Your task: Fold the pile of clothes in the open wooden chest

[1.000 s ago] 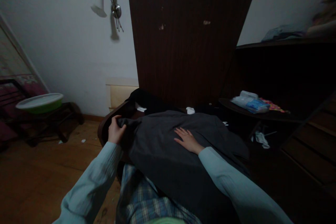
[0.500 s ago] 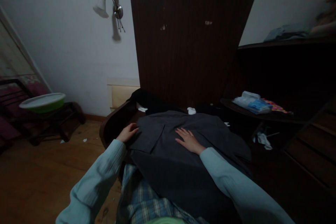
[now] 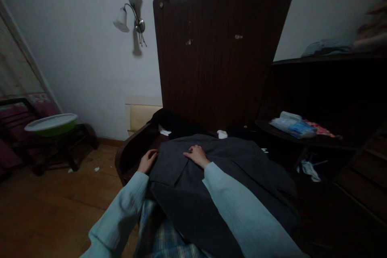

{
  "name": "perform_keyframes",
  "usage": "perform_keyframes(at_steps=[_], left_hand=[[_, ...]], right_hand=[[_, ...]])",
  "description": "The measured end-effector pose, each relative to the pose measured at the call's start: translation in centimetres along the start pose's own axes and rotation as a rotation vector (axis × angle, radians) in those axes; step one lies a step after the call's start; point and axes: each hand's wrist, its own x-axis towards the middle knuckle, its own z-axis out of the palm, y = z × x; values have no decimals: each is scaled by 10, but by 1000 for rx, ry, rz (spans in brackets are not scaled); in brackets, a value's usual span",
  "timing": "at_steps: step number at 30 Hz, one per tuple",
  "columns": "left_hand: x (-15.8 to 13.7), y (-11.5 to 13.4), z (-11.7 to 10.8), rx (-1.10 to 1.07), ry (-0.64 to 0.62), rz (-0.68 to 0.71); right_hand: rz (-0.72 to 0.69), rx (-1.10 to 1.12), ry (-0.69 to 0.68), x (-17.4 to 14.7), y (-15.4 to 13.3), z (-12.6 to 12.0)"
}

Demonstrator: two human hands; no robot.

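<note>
"What's changed?"
"The grey cloth (image 3: 223, 157) before me is now folded in at left; my right hand (image 3: 198, 155) has reached that flap (image 3: 168, 166), my left hand (image 3: 147, 161) its outer edge."
"Gripping?"
"Too dim to tell, either hand."

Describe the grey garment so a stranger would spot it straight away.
Find the tall dark panel. Below it, under the right hand, the garment lies spread, one end folded over. Plain dark grey sets it apart from the blue plaid cloth nearby.
</note>
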Motion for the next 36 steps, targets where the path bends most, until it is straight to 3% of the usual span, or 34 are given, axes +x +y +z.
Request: perform_keyframes(at_steps=[4, 8, 10, 13, 16, 22, 27, 30, 36], left_hand=[[5, -11, 2, -58, 16, -6], [4, -10, 3, -69, 15, -30], [3, -6, 3, -82, -19, -51], [-1, 0, 4, -73, -115, -63], [-3, 3, 5, 28, -163, 2], [-4, 6, 6, 306, -232, 126], [-9, 17, 8, 484, -306, 302], [-12, 21, 9, 524, -332, 361], [-11, 19, 8, 431, -396, 284]], right_hand=[[-16, 115, 106, 5, -2, -3], [6, 472, 249, -9, 14, -13], [131, 687, 177, -20, 24, -10], [304, 964, -54, -35, 38, 5], [291, 1104, -137, -41, 44, 14], [137, 1149, -129, -43, 36, -1], [207, 1145, 52, -53, 40, -7], [262, 1054, -11, -60, 45, 2], [151, 970, -170, -60, 50, 2]])
